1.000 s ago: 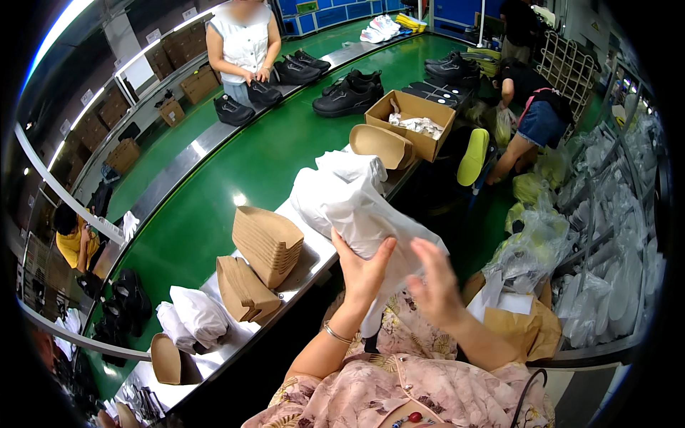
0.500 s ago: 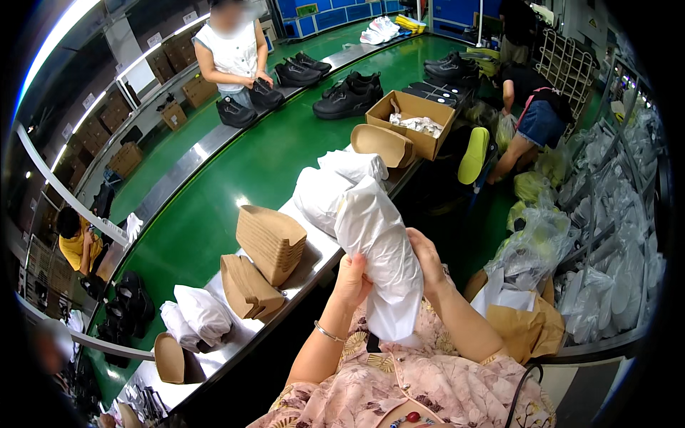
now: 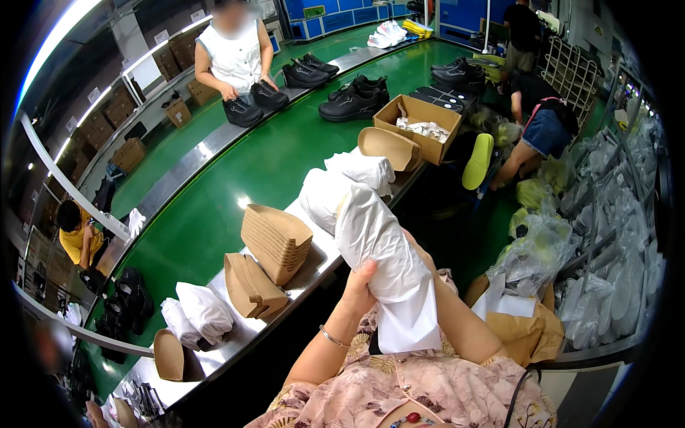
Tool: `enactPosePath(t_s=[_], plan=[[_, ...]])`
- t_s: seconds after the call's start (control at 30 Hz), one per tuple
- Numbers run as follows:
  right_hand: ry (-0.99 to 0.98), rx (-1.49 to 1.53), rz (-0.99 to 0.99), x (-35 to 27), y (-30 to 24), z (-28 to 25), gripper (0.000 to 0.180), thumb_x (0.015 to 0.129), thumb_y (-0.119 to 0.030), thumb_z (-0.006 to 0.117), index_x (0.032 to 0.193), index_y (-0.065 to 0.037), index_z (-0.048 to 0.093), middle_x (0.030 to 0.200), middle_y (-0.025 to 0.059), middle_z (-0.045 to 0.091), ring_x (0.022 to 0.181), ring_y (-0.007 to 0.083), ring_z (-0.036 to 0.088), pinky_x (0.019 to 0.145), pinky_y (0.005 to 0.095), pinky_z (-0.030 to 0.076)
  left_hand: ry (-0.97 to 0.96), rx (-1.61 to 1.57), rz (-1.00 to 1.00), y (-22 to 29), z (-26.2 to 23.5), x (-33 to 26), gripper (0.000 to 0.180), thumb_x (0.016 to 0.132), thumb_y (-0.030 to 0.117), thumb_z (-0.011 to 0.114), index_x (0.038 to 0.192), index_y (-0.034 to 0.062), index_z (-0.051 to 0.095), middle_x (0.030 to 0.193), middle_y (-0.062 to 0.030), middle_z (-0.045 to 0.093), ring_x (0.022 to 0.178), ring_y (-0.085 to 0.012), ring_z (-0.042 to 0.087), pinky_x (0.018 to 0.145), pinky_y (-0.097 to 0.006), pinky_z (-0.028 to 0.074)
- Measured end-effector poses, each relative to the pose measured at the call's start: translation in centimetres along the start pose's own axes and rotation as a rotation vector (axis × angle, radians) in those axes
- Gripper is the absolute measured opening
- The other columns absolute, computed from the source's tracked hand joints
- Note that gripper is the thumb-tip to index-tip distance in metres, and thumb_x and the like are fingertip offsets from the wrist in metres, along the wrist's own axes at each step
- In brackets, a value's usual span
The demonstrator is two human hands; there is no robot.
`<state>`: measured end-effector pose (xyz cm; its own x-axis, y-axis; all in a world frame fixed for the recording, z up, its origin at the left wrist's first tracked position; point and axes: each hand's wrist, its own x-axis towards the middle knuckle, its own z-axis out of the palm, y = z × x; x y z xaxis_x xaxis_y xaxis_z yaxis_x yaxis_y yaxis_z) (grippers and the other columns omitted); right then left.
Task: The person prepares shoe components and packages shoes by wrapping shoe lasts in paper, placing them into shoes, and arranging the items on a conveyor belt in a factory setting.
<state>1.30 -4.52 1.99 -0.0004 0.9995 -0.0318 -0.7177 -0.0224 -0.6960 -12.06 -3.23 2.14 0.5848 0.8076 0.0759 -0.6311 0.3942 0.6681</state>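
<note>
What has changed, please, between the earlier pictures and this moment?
The right hand, open at first, has moved forward, partly hidden behind the white-wrapped bundle; the loose paper is drawn close. The left hand kept hold, and the brown cardboard stack stayed put.

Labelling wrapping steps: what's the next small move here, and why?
Probably fold the loose lower end of the white-wrapped bundle upward: it hangs past the left hand, whose thumb presses the wrap. The right hand is at the bundle's right side, fingers mostly hidden.
</note>
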Motion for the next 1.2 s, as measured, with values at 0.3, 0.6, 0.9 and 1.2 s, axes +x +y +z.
enactPosePath(t_s=[0.3,0.6,0.9,1.2], plan=[[-0.18,-0.465,0.014,-2.5,-3.6,0.8,0.085,0.081,-0.026,0.067,0.14,-0.002,0.011,0.126,0.0145,0.044,0.117,0.0189,0.044,0.099,0.0313,0.035,0.289,0.179,0.157,2.2,0.4,1.0,0.056,0.084,0.027,0.064,0.127,0.0003,0.04,0.117,-0.0105,0.051,0.106,-0.0207,0.052,0.091,-0.035,0.044],[0.174,-1.064,-0.388,-2.8,-1.9,2.0,0.061,0.071,-0.003,0.067,0.125,-0.001,0.039,0.109,0.0201,0.057,0.096,0.0309,0.06,0.083,0.0347,0.048,0.319,0.078,0.155,2.0,2.7,1.6,0.058,0.089,0.041,0.054,0.126,-0.0013,0.039,0.119,-0.0118,0.052,0.108,-0.0227,0.053,0.094,-0.037,0.044],[0.318,-1.208,-1.142,-2.1,1.3,2.9,0.03,0.077,0.0,0.061,0.105,0.002,0.049,0.102,0.0169,0.049,0.088,0.031,0.05,0.075,0.0368,0.044,0.314,-0.112,0.22,1.2,3.6,2.6,0.064,0.09,0.057,0.038,0.131,0.0081,0.036,0.124,-0.0066,0.05,0.113,-0.0208,0.049,0.098,-0.037,0.038],[0.277,-0.368,-0.338,-0.4,0.3,1.2,0.018,0.082,0.002,0.052,0.1,0.002,0.055,0.098,0.0056,0.056,0.078,0.0155,0.057,0.067,0.0263,0.048,0.313,0.083,0.298,-0.1,1.5,3.4,0.072,0.083,0.056,0.049,0.133,0.0059,0.034,0.126,-0.0077,0.048,0.116,-0.0219,0.047,0.099,-0.037,0.036]])
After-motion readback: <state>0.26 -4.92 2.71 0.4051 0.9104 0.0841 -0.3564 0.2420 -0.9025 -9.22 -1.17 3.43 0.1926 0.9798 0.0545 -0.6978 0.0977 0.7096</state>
